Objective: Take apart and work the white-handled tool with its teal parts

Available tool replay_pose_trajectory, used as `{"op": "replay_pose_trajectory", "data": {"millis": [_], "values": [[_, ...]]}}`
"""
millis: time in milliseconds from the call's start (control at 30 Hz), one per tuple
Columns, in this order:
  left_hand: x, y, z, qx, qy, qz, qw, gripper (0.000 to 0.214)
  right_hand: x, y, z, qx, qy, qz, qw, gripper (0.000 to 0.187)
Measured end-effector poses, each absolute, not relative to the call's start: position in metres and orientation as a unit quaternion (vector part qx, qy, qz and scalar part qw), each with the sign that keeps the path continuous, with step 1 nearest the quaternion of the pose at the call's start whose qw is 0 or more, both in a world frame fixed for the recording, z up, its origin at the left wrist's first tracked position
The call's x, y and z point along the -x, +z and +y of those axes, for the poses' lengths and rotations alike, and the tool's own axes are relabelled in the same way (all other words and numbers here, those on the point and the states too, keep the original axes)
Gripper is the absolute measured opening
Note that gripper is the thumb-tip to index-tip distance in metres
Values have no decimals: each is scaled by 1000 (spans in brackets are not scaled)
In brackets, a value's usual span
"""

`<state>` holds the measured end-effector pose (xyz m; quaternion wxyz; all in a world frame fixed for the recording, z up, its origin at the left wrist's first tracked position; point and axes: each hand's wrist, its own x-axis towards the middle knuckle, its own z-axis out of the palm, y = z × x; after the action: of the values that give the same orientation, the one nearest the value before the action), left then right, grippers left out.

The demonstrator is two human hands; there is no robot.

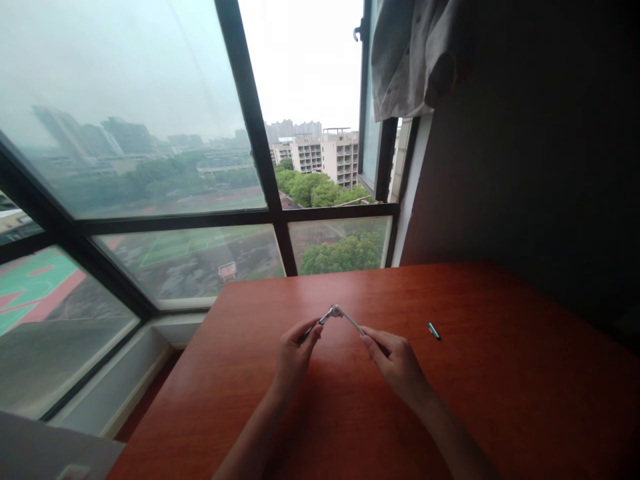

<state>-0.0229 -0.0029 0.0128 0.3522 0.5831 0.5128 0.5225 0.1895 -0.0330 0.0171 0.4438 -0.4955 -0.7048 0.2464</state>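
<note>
Over the middle of the table, my left hand (296,350) is closed around the dark handle of a slim silver tool (327,315). Its shiny metal head points up and to the right; its exact kind is too small to make out. My right hand (395,360) pinches the lower end of a thin pale stick (351,322), which slants up and to the left. The stick's upper tip meets the silver head, and the two form a peak between my hands. Whether they are joined or only touching, I cannot tell.
A small green and dark pen-like piece (434,331) lies on the reddish-brown wooden table (240,400), right of my right hand. Dark-framed windows (185,220) stand along the table's far and left sides. Grey cloth (407,67) hangs at the upper right beside a dark wall.
</note>
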Motion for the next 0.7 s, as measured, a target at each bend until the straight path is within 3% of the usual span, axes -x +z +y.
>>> {"op": "replay_pose_trajectory", "data": {"millis": [700], "values": [[21,12,-3,-592,521,507,349,34,-189,15,-33,494,237,-707,447,41]]}}
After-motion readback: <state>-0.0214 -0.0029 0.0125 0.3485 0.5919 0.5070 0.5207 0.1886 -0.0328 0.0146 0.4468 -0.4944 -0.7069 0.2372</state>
